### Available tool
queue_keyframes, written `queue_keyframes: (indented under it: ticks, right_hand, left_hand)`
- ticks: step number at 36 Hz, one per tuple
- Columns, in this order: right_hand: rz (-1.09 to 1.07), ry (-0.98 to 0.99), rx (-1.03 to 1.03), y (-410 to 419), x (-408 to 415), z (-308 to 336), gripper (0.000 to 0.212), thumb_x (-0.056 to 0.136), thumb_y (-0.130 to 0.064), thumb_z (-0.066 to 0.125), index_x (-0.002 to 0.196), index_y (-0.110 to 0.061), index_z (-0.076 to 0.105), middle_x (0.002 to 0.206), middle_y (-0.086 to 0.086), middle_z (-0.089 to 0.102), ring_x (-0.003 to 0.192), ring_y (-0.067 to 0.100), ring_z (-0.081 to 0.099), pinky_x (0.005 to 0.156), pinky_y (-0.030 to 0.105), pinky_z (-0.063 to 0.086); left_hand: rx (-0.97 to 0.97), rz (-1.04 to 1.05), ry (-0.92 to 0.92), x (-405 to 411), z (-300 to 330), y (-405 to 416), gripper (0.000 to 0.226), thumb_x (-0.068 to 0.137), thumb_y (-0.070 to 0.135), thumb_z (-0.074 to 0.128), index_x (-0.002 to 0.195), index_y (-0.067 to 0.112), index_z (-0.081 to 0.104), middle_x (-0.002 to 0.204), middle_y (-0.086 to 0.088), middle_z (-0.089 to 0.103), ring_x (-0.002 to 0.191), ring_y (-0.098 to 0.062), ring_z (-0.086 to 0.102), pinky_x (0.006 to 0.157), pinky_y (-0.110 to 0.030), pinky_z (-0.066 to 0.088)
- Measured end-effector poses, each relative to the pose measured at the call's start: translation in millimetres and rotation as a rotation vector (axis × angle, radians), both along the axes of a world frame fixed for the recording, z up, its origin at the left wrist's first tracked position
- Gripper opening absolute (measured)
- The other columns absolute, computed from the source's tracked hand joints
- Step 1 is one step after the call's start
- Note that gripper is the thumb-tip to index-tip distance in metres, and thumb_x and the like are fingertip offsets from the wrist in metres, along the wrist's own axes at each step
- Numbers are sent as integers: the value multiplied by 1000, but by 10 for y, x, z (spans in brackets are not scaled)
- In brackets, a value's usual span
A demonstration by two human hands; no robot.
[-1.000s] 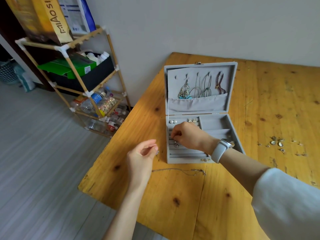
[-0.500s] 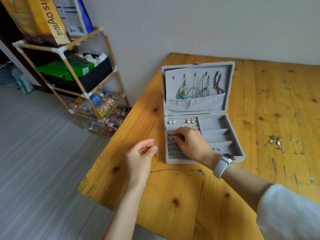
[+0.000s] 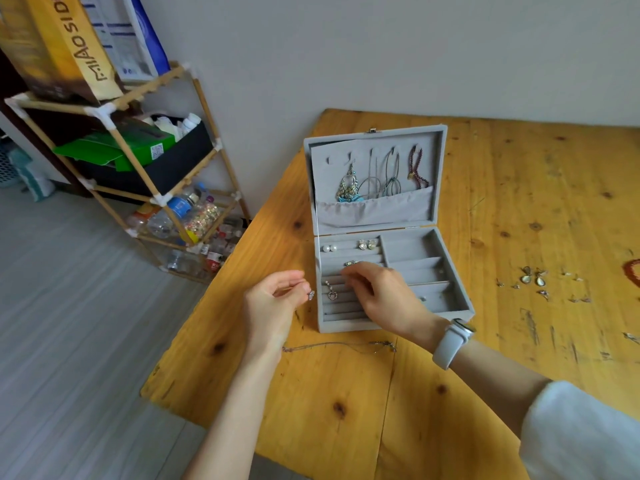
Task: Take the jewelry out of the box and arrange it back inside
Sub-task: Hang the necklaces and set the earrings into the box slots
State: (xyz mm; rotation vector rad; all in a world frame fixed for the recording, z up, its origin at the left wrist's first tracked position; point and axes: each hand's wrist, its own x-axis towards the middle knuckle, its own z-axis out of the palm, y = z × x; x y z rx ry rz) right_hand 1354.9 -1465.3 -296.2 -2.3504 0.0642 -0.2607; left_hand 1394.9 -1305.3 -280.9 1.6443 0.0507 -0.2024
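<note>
The grey jewelry box (image 3: 460,299) stands open on the wooden table. Its upright lid holds a dangling earring (image 3: 347,187), hair ties and a braided bracelet (image 3: 416,168). My right hand (image 3: 384,299) reaches over the ring rolls on the box's left side, its curled fingertips pinching a small earring (image 3: 351,263) at the second roll. Just below, a heart pendant earring (image 3: 331,292) sits in the rolls. Pearl studs (image 3: 329,248) and another pair (image 3: 367,244) sit in the top roll. To the left of the box, my left hand (image 3: 270,306) pinches a small silvery earring (image 3: 311,295).
A thin chain necklace (image 3: 339,346) lies on the table in front of the box. Several loose earrings (image 3: 533,277) are scattered to the right, with a red item (image 3: 633,275) at the frame edge. A cluttered wooden shelf rack (image 3: 138,161) stands by the table's left.
My right hand moved up the ring rolls, leaving the heart pendant earring uncovered in its slot. My left hand stayed beside the box with its earring.
</note>
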Motion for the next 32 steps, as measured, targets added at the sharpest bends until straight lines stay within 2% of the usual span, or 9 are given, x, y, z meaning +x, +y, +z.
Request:
queue_keyframes:
  ticks: [3, 6, 10, 14, 18, 20, 23, 26, 32]
  right_hand:
    - [-63, -49, -72, -153, -23, -20, 23, 90, -7, 48, 107, -7, 64, 104, 10, 67, 99, 28, 59, 87, 32, 43]
    - [-116, -67, -190, -310, -50, -66, 25, 87, -15, 46, 100, -9, 66, 90, 10, 68, 86, 33, 58, 78, 45, 47]
    - [-112, -32, -286, -397, -100, -121, 31, 84, -18, 41, 100, -9, 66, 92, 8, 66, 86, 33, 57, 73, 44, 45]
    - [-85, 10, -267, -393, -126, -167, 38, 84, -21, 36, 108, -10, 63, 103, 8, 60, 94, 32, 54, 79, 44, 42]
    - [-85, 32, -236, -393, -118, -161, 40, 85, -23, 34, 112, -13, 61, 107, 6, 58, 99, 29, 53, 82, 42, 40]
    - [-79, 32, -242, -394, -125, -162, 40, 85, -24, 34, 113, -14, 61, 108, 5, 57, 98, 28, 52, 82, 39, 39]
    - [-60, 26, -262, -391, -144, -168, 38, 85, -22, 35, 111, -13, 61, 107, 5, 57, 97, 28, 52, 80, 39, 40]
    - [-40, -2, -305, -391, -155, -185, 33, 84, -20, 39, 105, -11, 63, 103, 7, 57, 94, 30, 53, 77, 41, 45]
    - [-29, -22, -338, -399, -151, -214, 41, 84, -27, 30, 103, -11, 63, 105, 5, 59, 95, 28, 54, 76, 41, 49]
  left_hand:
    - [34, -116, -14, 10, 111, -49, 20, 78, -8, 65, 87, 9, 67, 84, -7, 67, 70, -11, 66, 60, -13, 52]
    - [77, -272, -23, 20, 198, -112, 21, 78, -9, 65, 84, 11, 66, 81, -8, 66, 65, -10, 64, 60, -16, 54]
    - [256, -434, -42, 47, 175, -237, 25, 77, -9, 64, 80, 15, 65, 77, -4, 63, 63, -14, 62, 59, -18, 54]
    - [421, -430, -115, 88, 58, -370, 29, 75, -5, 67, 73, 24, 63, 71, 3, 64, 62, -11, 62, 65, -24, 53]
    - [525, -376, -205, 120, 10, -429, 22, 75, 6, 71, 76, 27, 65, 70, 14, 64, 58, 5, 52, 60, -12, 44]
    - [541, -335, -221, 150, -23, -442, 25, 74, 8, 72, 73, 31, 64, 68, 15, 64, 57, 3, 51, 60, -18, 43]
    - [552, -291, -220, 195, -67, -453, 29, 73, 7, 73, 69, 34, 62, 67, 17, 64, 67, -8, 60, 69, -27, 50]
    - [571, -264, -234, 207, -95, -462, 24, 73, 9, 73, 72, 31, 65, 69, 18, 64, 69, -7, 61, 67, -24, 49]
    - [635, -265, -304, 230, -133, -445, 14, 75, 12, 74, 79, 24, 71, 72, 14, 66, 75, -5, 62, 62, -16, 43]
